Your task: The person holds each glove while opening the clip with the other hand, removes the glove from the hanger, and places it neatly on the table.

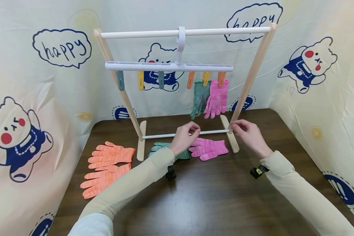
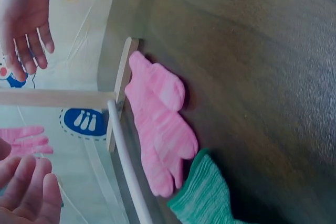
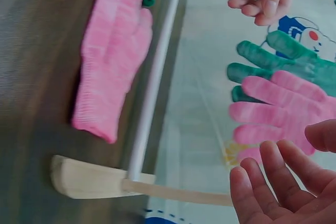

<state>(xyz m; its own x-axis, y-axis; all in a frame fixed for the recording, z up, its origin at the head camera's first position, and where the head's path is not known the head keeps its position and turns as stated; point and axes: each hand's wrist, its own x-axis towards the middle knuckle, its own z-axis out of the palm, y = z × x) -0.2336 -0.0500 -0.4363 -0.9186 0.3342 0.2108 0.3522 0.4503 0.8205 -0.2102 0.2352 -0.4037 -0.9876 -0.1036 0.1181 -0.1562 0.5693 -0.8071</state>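
My left hand (image 1: 185, 137) hovers in front of the rack's lower bar, fingers loosely bent and holding nothing. Over the right foot of the rack is my right hand (image 1: 249, 136); it too holds nothing, its fingers (image 3: 273, 177) relaxed in the right wrist view. Above and between them, a green glove (image 1: 200, 100) and a pink glove (image 1: 216, 100) hang fingers down from clips on the white hanger (image 1: 153, 67). A second pink glove (image 1: 208, 149) lies flat on the table below, next to a green glove (image 1: 160, 147) partly hidden by my left arm.
The wooden rack (image 1: 255, 70) stands at the back of the brown table (image 1: 206, 196). Two orange gloves (image 1: 110, 154) lie at the left. Free-hanging on the hanger are a blue-grey clip (image 1: 120, 81), a yellow clip (image 1: 140, 80) and an orange clip (image 1: 190, 80).
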